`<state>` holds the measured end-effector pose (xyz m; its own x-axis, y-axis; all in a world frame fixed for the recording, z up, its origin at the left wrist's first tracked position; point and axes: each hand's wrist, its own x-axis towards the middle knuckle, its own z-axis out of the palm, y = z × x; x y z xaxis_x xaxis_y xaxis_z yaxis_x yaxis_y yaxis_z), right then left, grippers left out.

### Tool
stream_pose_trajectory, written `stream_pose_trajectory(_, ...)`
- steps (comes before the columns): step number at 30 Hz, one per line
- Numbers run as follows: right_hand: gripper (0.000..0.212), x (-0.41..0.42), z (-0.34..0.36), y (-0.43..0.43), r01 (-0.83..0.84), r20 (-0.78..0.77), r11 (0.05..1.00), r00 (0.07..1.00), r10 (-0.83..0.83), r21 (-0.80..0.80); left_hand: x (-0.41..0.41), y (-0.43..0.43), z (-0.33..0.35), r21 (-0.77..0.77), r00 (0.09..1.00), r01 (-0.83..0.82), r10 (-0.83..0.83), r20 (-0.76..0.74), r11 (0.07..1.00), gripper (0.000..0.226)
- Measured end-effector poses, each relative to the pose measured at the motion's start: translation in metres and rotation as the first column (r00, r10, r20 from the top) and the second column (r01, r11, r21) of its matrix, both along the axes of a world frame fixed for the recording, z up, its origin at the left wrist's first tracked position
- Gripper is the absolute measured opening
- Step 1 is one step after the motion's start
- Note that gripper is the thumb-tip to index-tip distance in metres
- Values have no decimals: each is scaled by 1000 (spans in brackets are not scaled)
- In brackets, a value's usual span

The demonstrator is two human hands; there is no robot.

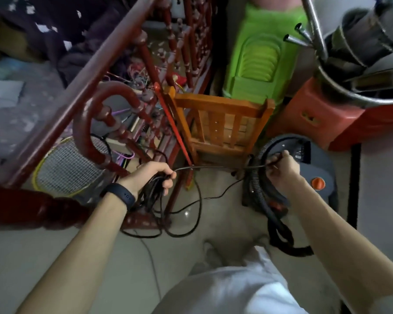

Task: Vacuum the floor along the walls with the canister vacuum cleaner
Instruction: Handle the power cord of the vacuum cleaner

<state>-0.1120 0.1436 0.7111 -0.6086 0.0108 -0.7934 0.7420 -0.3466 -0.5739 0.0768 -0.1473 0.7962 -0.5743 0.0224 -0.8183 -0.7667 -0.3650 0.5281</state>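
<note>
- A dark red wooden furniture frame (pixel 89 71) with turned spindles fills the left side; a yellow-rimmed racket (pixel 64 168) leans beneath it.
- The left hand (pixel 153 176), above a dark wristband (pixel 123 197), is curled tightly around a bundle of black power cord (pixel 153 196), several loops gathered in the fist.
- More of the cord lies in loose loops on the pale floor (pixel 100 257), just below and right of that hand.
- One strand of cord runs taut from the left fist across to the right hand, passing in front of a small orange wooden chair (pixel 220 123).
- The right hand (pixel 281 171) pinches that strand between thumb and fingertips, directly over the vacuum.
- The canister vacuum cleaner (pixel 320 164), dark grey with an orange button (pixel 318 182), sits on the floor at the right, close to the chair and a red stool (pixel 322 123). Its ribbed black hose (pixel 261 193) curls beside it, held by neither hand.
- Step in hand, as a judgement: cord handling, not cleaning. Whether the cord is being paid out or wound in cannot be told.
- The next move likely calls for keeping the loops untangled and clear of the chair legs.
</note>
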Motion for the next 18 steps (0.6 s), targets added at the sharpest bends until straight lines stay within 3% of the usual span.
stream_pose_trajectory(2, 39, 11, 15, 8, -214, -146, 976, 965, 217, 41, -7, 11, -23, -143, 995, -85, 92, 44, 986, 22)
stream_pose_trajectory(4, 41, 34, 39, 12, -418, -324, 884, 823, 466, 211, -22, 25, -44, -158, 984, -160, 170, 46, 974, 28)
stream_pose_trajectory(6, 43, 67, 59, 21, -557, -416, 670, 526, 742, 491, -39, 44, -58, -91, 986, -151, 156, 50, 984, 31)
stream_pose_trajectory(8, 40, 102, 61, 34, -617, -316, 384, 222, 922, 687, -60, 70, -58, 52, 986, -160, 157, 54, 986, 28)
stream_pose_trajectory(9, 36, 116, 57, 43, -645, -247, 287, 154, 957, 708, -71, 84, -57, 126, 986, -163, 158, 49, 979, 34)
stream_pose_trajectory(11, 29, 137, 45, 59, -704, -156, 210, 142, 978, 679, -90, 113, -58, 111, 996, -73, 67, 56, 991, 54)
stream_pose_trajectory(14, 26, 151, 39, 72, -712, -138, 225, 178, 974, 665, -105, 156, -62, -68, 985, 156, -150, 86, 985, 46)
stream_pose_trajectory(16, 26, 152, 40, 76, -686, -156, 257, 208, 966, 681, -107, 176, -72, -185, 942, 321, -293, 162, 929, 46)
stream_pose_trajectory(18, 26, 150, 40, 80, -678, -154, 270, 227, 962, 683, -105, 188, -76, -206, 905, 411, -370, 211, 888, 34)
